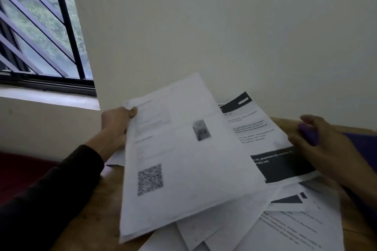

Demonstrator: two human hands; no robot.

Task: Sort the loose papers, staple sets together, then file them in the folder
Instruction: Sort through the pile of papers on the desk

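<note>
My left hand (117, 123) grips the top left corner of a small stack of white papers (183, 159), held tilted above the table; the top sheet bears a QR code and a small photo. Under it lies a sheet with black bands (271, 149) among other loose papers (285, 226) spread over the wooden table (91, 199). My right hand (326, 149) hovers at the right over the papers' edge, fingers curled round a small purple object (309, 132), blurred. A purple folder (361, 140) lies at the far right, partly hidden by that hand.
A white wall rises right behind the table. A barred window (40, 26) and its sill are at the upper left. A dark red surface (22, 169) shows at the left below the sill.
</note>
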